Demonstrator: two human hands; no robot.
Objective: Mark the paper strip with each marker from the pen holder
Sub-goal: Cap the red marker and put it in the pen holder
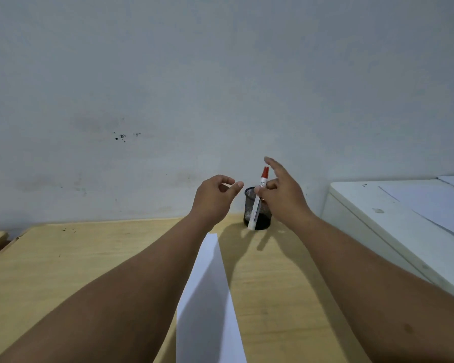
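A single wide-angle camera sits on the person's head, looking forward and slightly down across the wooden desk [63, 271] toward the wall [194, 74]. Both forearms stretch away from it, close below.

A light wooden desk [63, 271] carries a white paper strip [207, 297] lying lengthwise below and between both hands, and a black mesh pen holder [264, 218] standing just beneath the right hand [283, 195], beside the left hand [215, 195].
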